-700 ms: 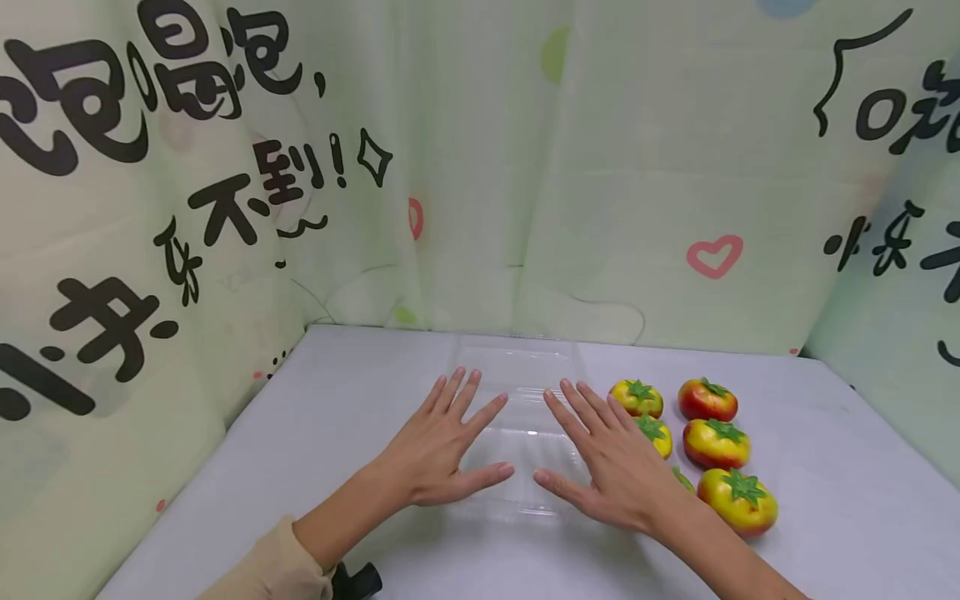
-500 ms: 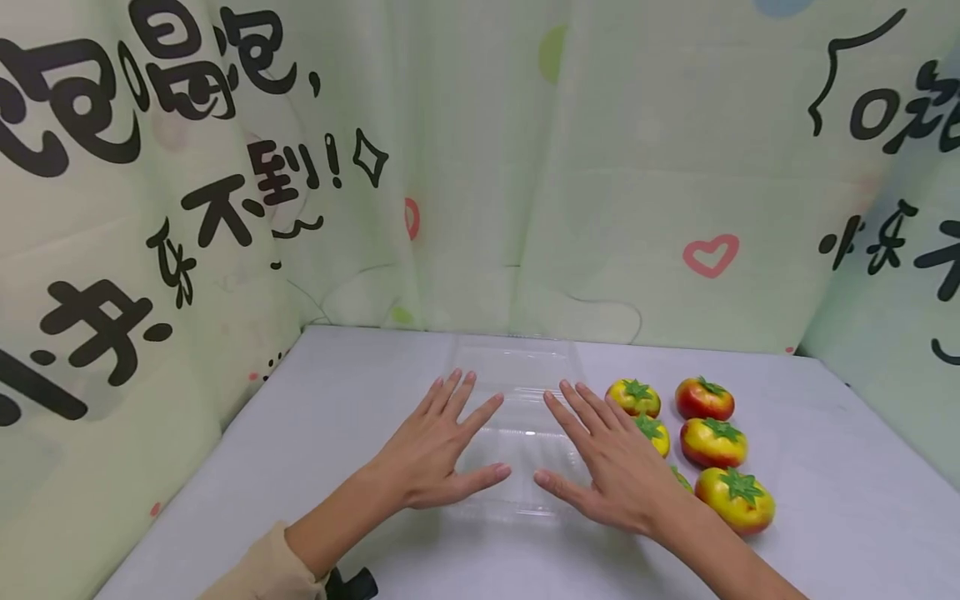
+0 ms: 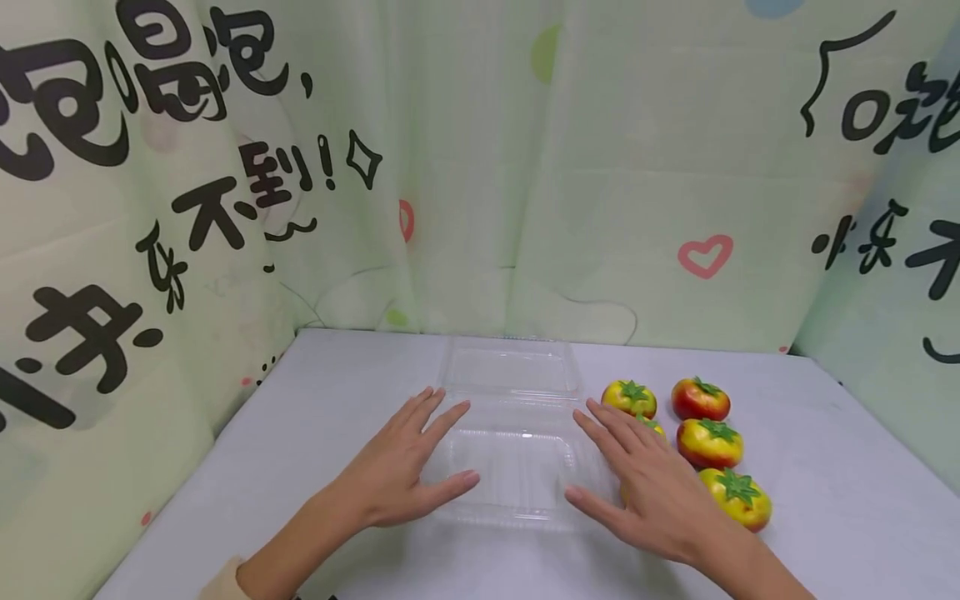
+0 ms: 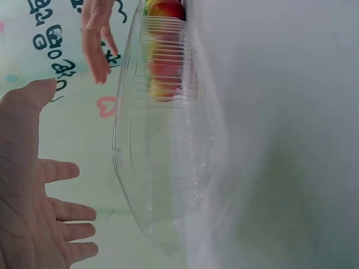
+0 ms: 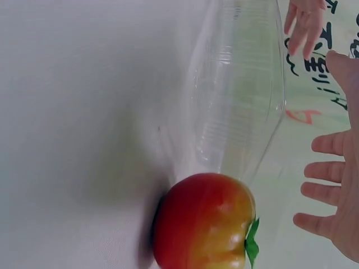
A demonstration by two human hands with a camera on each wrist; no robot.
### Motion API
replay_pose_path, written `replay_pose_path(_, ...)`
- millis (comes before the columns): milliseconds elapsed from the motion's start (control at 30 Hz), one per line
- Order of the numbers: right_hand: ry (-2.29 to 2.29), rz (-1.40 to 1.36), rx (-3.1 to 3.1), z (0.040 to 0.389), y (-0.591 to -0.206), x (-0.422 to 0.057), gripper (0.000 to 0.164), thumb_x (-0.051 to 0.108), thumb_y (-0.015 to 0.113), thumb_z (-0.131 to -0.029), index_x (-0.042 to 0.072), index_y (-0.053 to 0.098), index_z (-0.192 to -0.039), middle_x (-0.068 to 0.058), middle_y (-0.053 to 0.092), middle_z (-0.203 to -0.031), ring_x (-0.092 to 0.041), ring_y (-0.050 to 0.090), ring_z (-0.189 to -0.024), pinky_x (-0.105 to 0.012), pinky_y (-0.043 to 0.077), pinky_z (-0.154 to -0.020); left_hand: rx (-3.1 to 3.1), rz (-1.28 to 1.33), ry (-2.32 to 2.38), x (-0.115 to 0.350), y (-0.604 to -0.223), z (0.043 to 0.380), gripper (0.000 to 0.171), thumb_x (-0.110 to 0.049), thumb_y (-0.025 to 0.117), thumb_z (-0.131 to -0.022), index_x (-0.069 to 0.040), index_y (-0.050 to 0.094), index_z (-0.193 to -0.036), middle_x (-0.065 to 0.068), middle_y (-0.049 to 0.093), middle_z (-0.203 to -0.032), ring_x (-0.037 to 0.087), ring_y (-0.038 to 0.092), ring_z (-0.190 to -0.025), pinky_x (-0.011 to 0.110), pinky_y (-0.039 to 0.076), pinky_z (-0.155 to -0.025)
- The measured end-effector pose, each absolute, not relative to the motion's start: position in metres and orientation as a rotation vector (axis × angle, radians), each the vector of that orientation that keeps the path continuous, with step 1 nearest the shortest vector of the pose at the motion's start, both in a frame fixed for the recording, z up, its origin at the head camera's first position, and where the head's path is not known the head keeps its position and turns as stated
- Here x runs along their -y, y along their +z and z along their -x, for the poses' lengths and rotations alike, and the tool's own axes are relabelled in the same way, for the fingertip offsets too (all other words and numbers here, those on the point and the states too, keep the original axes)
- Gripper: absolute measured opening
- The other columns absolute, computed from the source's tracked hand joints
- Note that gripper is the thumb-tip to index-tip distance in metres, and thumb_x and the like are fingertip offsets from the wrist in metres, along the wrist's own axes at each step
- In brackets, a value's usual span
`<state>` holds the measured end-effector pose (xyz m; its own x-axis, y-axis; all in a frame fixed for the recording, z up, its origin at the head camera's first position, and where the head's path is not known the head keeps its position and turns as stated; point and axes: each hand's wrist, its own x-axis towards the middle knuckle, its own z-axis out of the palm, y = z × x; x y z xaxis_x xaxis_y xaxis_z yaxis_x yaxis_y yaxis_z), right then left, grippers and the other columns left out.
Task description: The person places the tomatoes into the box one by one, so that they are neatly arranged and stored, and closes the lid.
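A clear plastic clamshell box (image 3: pixel 498 507) lies on the table with its lid (image 3: pixel 512 372) folded back at the far side. My left hand (image 3: pixel 401 467) hovers at the box's left side, fingers extended, holding nothing. Over the box's right side is my right hand (image 3: pixel 654 492), also with straight fingers and nothing in it. Beside the box on the right sit several red-and-yellow persimmons (image 3: pixel 710 443) with green leafy tops; my right hand partly hides some of them. In the right wrist view, one persimmon (image 5: pixel 202 224) stands close below the box's end.
The white tabletop (image 3: pixel 337 392) carries the box and the fruit. Pale green curtains (image 3: pixel 465 167) with dark lettering hang behind it and along both sides.
Both hands have moved apart, the left one leftward and the right one slightly rightward, and come a little closer to the camera. More of the box shows between them. Box and persimmons have stayed put.
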<state>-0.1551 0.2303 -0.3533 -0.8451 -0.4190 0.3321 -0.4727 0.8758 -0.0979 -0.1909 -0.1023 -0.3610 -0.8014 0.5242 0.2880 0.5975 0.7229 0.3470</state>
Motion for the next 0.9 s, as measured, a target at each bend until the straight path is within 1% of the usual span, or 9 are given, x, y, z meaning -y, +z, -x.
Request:
replay_pose_path(100,0.259,-0.631,2.767,0.150,-0.353,-0.237,0.085,0.070,0.059,-0.091,0.024,0.039,-0.159,-0.005,0.040,-0.162,-0.031,0.042,-0.144,-0.064,0.041,-0.110,2.749,0.893,-0.699,0.108,-0.362,0.189,0.080,-0.068,0.055,-0.095,-0.028,0.035,-0.161,0.009,0.030,-0.166,0.029,0.020,-0.156,0.058,0.032,-0.120)
replay_pose_path(233,0.270,-0.580,2.823,0.143,-0.351,-0.244,0.085,0.071,0.060,-0.090,0.022,0.041,-0.158,-0.004,0.040,-0.162,-0.030,0.041,-0.144,-0.064,0.040,-0.111,2.762,0.868,-0.747,0.115,-0.364,0.188,0.080,-0.068,0.057,-0.094,-0.029,0.035,-0.161,0.008,0.029,-0.167,0.028,0.021,-0.156,0.059,0.034,-0.118)
replay_pose_path(467,0.279,-0.504,2.864,0.134,-0.351,-0.257,0.085,0.069,0.066,-0.087,0.020,0.047,-0.154,-0.007,0.046,-0.156,-0.036,0.047,-0.138,-0.070,0.043,-0.104,2.765,0.853,-0.802,0.124,-0.370,0.189,0.079,-0.067,0.058,-0.094,-0.031,0.035,-0.160,0.007,0.030,-0.166,0.030,0.023,-0.155,0.061,0.039,-0.114)
replay_pose_path(567,0.287,-0.505,2.856,0.133,-0.353,-0.262,0.085,0.069,0.067,-0.086,0.020,0.050,-0.152,-0.006,0.047,-0.155,-0.036,0.048,-0.137,-0.069,0.045,-0.103,2.769,0.855,-0.831,0.126,-0.372,0.190,0.079,-0.066,0.059,-0.094,-0.031,0.035,-0.160,0.007,0.029,-0.167,0.031,0.026,-0.154,0.062,0.041,-0.112)
replay_pose_path(733,0.297,-0.493,2.882,0.132,-0.357,-0.269,0.085,0.073,0.065,-0.084,0.023,0.051,-0.151,-0.005,0.048,-0.154,-0.036,0.051,-0.134,-0.069,0.049,-0.097,2.784,0.862,-0.877,0.127,-0.375,0.193,0.079,-0.066,0.059,-0.094,-0.032,0.034,-0.161,0.007,0.027,-0.167,0.032,0.032,-0.151,0.062,0.042,-0.110)
replay_pose_path(900,0.302,-0.496,2.895,0.133,-0.361,-0.274,0.085,0.074,0.065,-0.084,0.022,0.052,-0.150,-0.006,0.051,-0.151,-0.035,0.053,-0.132,-0.067,0.051,-0.096,2.801,0.861,-0.891,0.129,-0.378,0.196,0.080,-0.067,0.060,-0.093,-0.032,0.034,-0.161,0.007,0.026,-0.168,0.033,0.034,-0.150,0.062,0.042,-0.110)
